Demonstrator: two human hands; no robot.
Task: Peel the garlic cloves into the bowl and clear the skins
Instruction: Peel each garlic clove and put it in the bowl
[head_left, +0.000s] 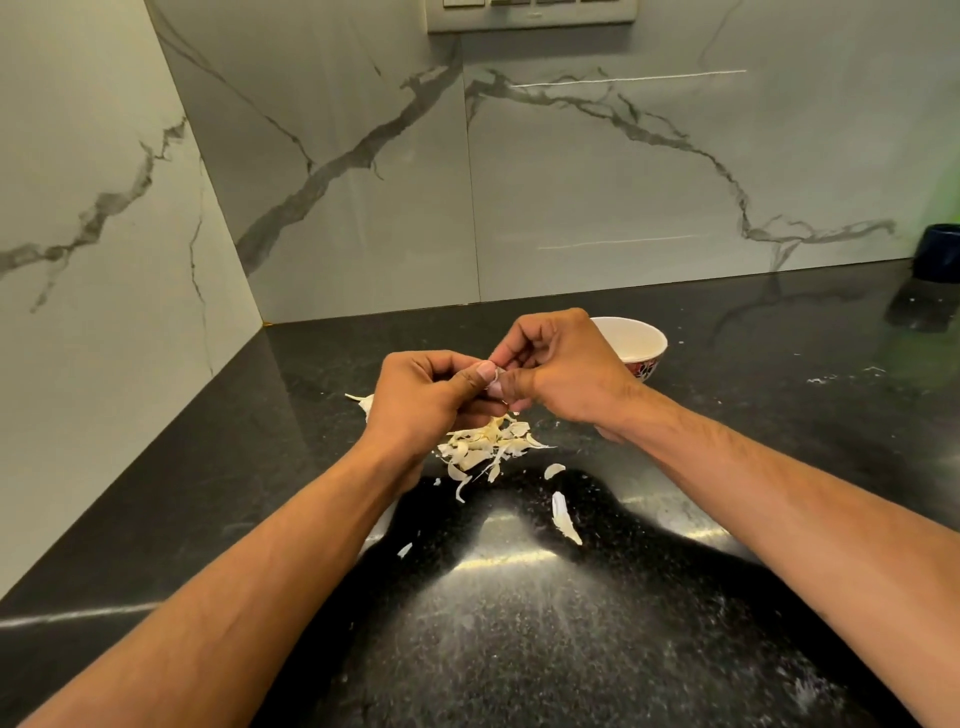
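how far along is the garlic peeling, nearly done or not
Partway. Done: a pile of skins lies on the counter, so several cloves look peeled. In hand: the left hand and right hand pinch a clove between them. Left: the skins are uncleared; the bowl interior is mostly hidden.

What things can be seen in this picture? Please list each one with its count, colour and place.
bowl: one, white inside, patterned outside, behind the right hand
garlic clove: one, pale, pinched between both hands
garlic skins: a pile plus scattered bits, cream, on the counter below the hands
dark container: one, dark blue, far right by the wall
counter: one, black, speckled
switch panel: one, grey, top of the wall
left hand: grips the clove
right hand: pinches the clove
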